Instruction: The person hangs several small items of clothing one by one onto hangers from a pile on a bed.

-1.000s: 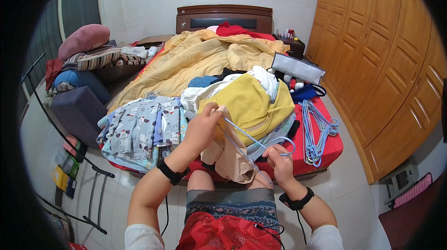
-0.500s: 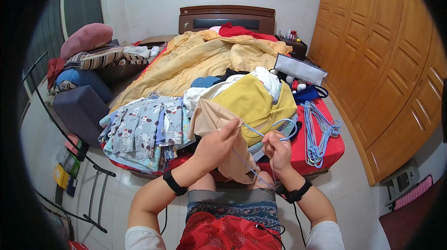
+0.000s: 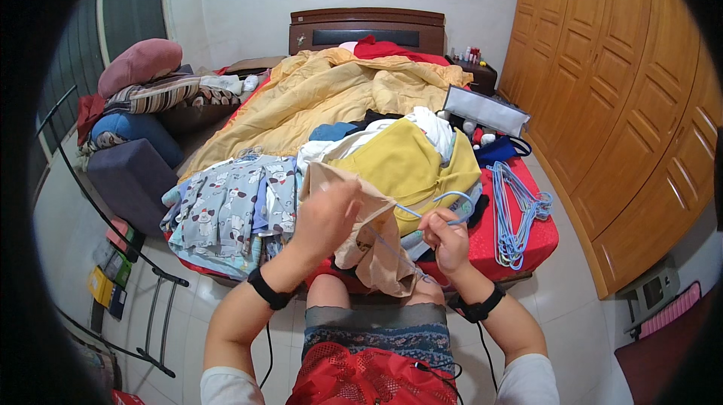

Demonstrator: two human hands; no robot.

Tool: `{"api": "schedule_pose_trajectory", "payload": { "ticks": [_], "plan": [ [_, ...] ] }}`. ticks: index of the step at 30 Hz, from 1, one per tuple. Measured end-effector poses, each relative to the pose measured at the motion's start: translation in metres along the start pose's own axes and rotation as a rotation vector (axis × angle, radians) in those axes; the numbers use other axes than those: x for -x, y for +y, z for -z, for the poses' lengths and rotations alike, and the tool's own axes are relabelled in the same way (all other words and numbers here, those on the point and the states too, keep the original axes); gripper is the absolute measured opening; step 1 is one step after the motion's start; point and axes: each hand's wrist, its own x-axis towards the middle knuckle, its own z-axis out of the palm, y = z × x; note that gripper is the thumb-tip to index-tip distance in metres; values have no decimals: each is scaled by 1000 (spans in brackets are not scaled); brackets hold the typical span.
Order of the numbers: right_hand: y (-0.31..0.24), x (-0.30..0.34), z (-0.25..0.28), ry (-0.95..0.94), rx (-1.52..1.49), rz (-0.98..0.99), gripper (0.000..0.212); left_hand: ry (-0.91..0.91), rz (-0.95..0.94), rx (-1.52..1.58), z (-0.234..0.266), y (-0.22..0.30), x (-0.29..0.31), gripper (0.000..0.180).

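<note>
- Clock directions run from the beige garment, twelve toward the headboard.
- Left hand (image 3: 331, 213), half past ten: blurred and curled against the garment's upper edge; whether its fingers grip the cloth, I cannot tell.
- Right hand (image 3: 446, 239), between two and three: fingers closed around one light-blue wire hanger (image 3: 407, 211) near its hook, apart from the left hand.
- One beige garment (image 3: 369, 273), at the centre: plain, thin, creased cloth, hanging limp before the bed's near edge, the hanger's wire running alongside it.
- Two black wristbands (image 3: 271, 288), one per wrist.
- One yellow garment (image 3: 399, 164), twelve to one: plain, spread atop a heap of mixed clothes, their number hidden by overlap.
- One grey-blue dog-print garment (image 3: 233, 198), ten o'clock: lying uppermost on a pile of clothes.
- One bundle of light-blue hangers (image 3: 516, 224), between two and three: too tangled to count, lying on the red sheet (image 3: 538, 235).
- One yellow quilt (image 3: 301, 107), toward eleven: rumpled across the bed.
- One brown headboard (image 3: 367, 21), twelve o'clock.
- One wooden wardrobe (image 3: 602, 103), two o'clock: panelled, orange-brown doors.
- One pink cushion (image 3: 139, 66), ten o'clock: on top of a pile.
</note>
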Motion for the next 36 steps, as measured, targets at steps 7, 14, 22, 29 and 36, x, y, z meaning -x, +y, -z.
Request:
{"api": "schedule_pose_trajectory", "payload": {
  "ticks": [7, 14, 22, 29, 36],
  "plan": [
    [-3, 2, 0, -50, 61, -13, 31, -163, -348, -336, 13, -33, -36, 16],
    [-5, -4, 2, -54, 144, -6, 32, -230, -235, -114, 10, -20, -32, 9],
    [9, -30, -19, -143, 215, -32, 22, -218, -333, 12, -20, -10, -31, 12],
    [7, -15, -26, 157, 955, 631, 19, -140, -129, 1, -3, -25, -33, 13],
    [41, 21, -34, -330, 1199, 491, 19, 8, -61, 80, -2, -27, -34, 14]
  ]
}}
